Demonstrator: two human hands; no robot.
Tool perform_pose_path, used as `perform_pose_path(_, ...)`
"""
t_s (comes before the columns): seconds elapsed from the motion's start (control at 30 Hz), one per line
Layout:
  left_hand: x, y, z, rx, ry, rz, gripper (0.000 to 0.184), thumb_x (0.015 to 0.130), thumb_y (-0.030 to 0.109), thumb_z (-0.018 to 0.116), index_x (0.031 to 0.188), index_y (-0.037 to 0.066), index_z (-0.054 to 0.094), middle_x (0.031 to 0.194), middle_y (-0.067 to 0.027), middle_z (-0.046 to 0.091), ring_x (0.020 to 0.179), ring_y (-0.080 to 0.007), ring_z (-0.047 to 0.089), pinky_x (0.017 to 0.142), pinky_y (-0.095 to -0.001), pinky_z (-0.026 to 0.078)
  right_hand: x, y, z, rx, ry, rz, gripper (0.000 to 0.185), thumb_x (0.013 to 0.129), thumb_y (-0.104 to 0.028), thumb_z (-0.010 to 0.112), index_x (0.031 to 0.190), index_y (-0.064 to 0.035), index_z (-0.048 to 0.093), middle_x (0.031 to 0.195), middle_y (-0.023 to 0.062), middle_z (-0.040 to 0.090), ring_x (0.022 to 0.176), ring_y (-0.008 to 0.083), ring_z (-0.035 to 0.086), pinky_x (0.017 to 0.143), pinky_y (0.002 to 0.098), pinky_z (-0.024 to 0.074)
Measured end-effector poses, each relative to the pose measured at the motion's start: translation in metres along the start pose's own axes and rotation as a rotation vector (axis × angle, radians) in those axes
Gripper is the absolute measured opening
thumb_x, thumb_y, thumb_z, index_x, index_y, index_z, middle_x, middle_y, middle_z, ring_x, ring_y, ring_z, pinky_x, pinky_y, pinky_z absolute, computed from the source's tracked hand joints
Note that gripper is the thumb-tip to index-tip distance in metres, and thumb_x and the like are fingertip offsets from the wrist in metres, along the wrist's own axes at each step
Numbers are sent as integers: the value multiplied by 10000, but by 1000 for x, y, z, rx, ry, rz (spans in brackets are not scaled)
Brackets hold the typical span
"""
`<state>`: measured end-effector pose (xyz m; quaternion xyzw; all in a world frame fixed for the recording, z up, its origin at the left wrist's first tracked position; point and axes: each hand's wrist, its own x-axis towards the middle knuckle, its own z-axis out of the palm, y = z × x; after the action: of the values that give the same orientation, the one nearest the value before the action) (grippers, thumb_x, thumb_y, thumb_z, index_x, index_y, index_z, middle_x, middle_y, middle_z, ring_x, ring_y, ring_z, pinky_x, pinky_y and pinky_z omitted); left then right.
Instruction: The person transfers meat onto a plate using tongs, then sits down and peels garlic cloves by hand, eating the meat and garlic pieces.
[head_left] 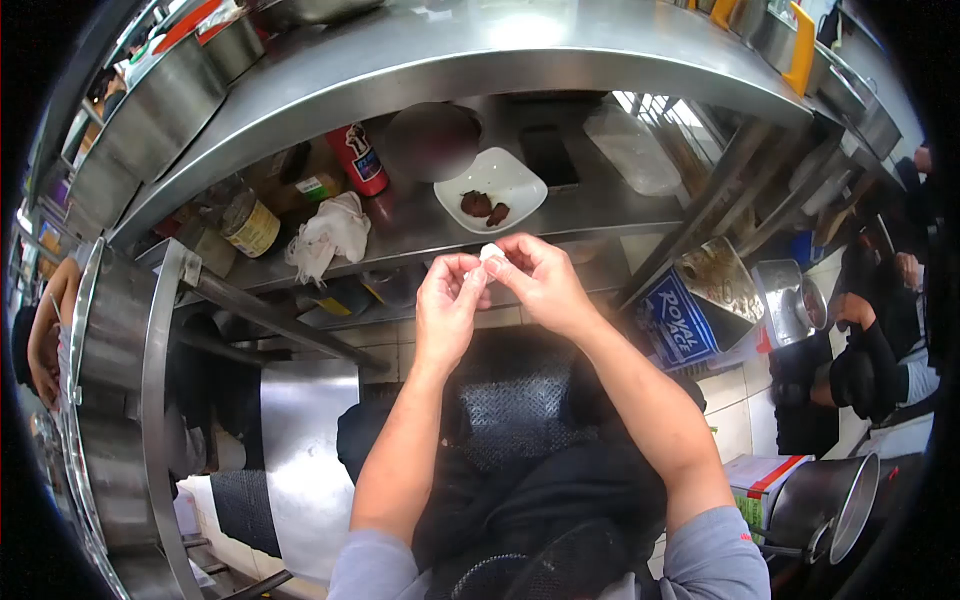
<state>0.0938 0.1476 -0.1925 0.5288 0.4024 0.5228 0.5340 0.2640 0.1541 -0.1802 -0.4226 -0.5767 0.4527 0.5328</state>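
Pinching a white piece (490, 251) (long axis unclear), left hand (446, 302) and right hand (543, 280) meet

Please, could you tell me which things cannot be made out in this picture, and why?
Head view: the small white piece is partly covered by the fingers, so its kind is unclear.
Head view: the round object beside the white bowl is blurred.
Head view: the brown lumps look too small to identify.
Head view: the metal vessel is cut off by the top edge.
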Motion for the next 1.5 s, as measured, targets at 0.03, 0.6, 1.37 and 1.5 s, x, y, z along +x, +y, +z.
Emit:
perform_pose_path(0.03,0,-1,1,-3,-4,3,140,1070,143,641,1145,42,580,1000,-43,665,836,-106,663,753,-274,589,1,3,-2,-4,3,-3,274,1007,-204,739,1122,43,711,987,92,765,874,106,686,784,302,560)
perform_pose_path(0.6,1,-4,-6,245,17,140,342,979,98,740,1295,-15,670,1104,-97,761,976,-155,724,868,-305,593,-3,-15,-12,-88,-87,76,219,1026,-155,681,1090,48,734,912,66,762,737,83,644,681,284,543)
perform_pose_path(1.37,1,1,-6,-35,-29,-30,139,1041,98,667,1083,28,554,994,-52,682,800,-101,666,706,-267,579,-1,-12,-5,13,-73,129,187,1006,-152,732,1083,18,723,924,24,735,759,68,630,687,259,541)
perform_pose_path(1.5,-1,-1,-6,102,4,-20,146,1026,75,669,1088,22,549,990,-47,674,805,-102,661,704,-267,574,-1,-10,-10,-122,-75,96,171,1000,-143,726,1070,12,730,900,26,735,737,70,628,676,258,536)
